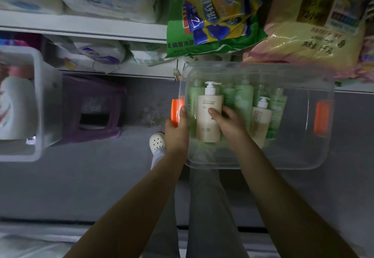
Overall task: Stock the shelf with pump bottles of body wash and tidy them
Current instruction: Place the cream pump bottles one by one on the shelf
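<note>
Right hand (228,124) is wrapping round the large cream pump bottle (209,116), thumb lying across its front label and fingers going behind its right side. The bottle is lying inside the clear plastic bin (283,165), pump pointing away from the person, between the two hands. Left hand (177,128) is gripping the bin's left wall, thumb over the rim, fingers outside against the orange latch (174,114). A second orange latch (321,116) is showing well right of the right hand. Count in the bin: two cream pump bottles, the smaller one (261,120) just right of the right hand; green bottles (243,100) beyond the fingers, at least four, exact number blurring through the plastic. The bin is sitting over a grey floor (101,177) against low shelving, with the green bag (212,25) lying beyond it. Left of the left hand: a purple stool (91,108), one white clog (156,142) and a white bin (43,106).
</note>
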Motion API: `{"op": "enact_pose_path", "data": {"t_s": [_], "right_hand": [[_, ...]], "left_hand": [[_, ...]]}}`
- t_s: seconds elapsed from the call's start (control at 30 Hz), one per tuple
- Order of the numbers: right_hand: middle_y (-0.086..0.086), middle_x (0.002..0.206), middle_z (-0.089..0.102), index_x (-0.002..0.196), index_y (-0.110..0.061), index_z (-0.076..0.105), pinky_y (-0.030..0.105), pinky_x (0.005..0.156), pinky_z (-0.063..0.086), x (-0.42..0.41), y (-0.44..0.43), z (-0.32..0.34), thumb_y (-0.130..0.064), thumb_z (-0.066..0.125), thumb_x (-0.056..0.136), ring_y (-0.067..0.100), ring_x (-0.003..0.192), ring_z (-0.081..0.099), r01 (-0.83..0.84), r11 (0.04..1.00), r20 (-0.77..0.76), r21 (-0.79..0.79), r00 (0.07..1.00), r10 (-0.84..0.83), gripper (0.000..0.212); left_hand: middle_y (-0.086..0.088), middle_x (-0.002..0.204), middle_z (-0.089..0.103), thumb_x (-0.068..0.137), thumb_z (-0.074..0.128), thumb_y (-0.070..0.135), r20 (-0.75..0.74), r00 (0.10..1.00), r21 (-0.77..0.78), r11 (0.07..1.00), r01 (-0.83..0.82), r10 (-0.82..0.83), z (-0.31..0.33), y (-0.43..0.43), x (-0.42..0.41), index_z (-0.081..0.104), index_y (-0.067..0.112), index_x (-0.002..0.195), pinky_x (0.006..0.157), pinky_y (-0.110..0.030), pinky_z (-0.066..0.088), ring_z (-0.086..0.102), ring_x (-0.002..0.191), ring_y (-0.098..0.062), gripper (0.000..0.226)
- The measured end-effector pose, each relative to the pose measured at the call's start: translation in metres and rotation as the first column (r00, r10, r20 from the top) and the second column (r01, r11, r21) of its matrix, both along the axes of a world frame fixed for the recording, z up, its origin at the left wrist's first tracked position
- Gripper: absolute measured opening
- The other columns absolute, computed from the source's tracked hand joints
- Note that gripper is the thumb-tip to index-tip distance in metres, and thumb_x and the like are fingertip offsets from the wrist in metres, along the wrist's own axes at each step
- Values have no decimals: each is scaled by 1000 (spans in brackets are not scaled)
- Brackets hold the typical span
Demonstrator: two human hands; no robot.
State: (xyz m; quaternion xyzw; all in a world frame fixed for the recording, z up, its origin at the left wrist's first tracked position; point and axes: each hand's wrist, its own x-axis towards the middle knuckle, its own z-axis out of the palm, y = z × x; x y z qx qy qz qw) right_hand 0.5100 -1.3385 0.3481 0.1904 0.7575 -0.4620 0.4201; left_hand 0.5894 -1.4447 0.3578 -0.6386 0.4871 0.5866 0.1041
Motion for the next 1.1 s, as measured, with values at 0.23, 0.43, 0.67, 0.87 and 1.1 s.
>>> {"op": "enact_pose_path", "data": {"t_s": [0.23, 0.43, 0.67, 0.87, 1.1], "right_hand": [[3, 102, 71, 117, -11, 64, 31, 76, 53, 19, -2, -11, -30, 73, 87, 17, 89, 68, -1, 999, -162, 47, 987, 9, 37], [1, 106, 72, 116, -12, 65, 34, 78, 58, 25, 14, -9, -26, 70, 89, 15, 93, 71, 118, 988, -131, -95, 983, -130, 30], [2, 106, 71, 113, -11, 65, 31, 73, 54, 20, 38, 47, -21, 69, 88, 13, 93, 69, 162, 940, -113, -300, 973, -203, 28], [5, 111, 71, 113, -17, 68, 39, 80, 55, 17, 51, 156, -22, 72, 84, 18, 98, 69, -11, 892, -164, -451, 984, -71, 30], [7, 98, 74, 111, -10, 64, 24, 57, 54, 44, 12, 272, -3, 67, 87, 18, 81, 72, -226, 793, -262, -566, 961, 86, 26]], "left_hand": [[9, 93, 50, 94, 46, 57, -84, 994, 128, 989, 74, -64, 6, -9, 5, 39, 24, 110, 75, -23, 38, 50, 80, -7, 37], [8, 96, 48, 92, 48, 60, -104, 992, 138, 987, 80, -66, 7, -11, 9, 42, 21, 119, 86, -30, 38, 51, 92, -13, 48], [-6, 145, 41, 93, 59, 44, -146, 983, -72, 990, -121, 109, 35, 16, 22, 14, 16, 152, 104, -29, 37, 45, 119, -13, 79], [11, 120, 55, 99, 50, 31, -357, 934, -141, 987, -78, 23, 148, 61, 51, 47, 16, 133, 77, 4, 35, 52, 100, 15, 37], [1, 114, 67, 55, 75, 52, -602, 798, -166, 972, -165, 33, 249, 71, 80, 57, 25, 116, 85, -26, 55, 65, 103, -11, 69]]}}
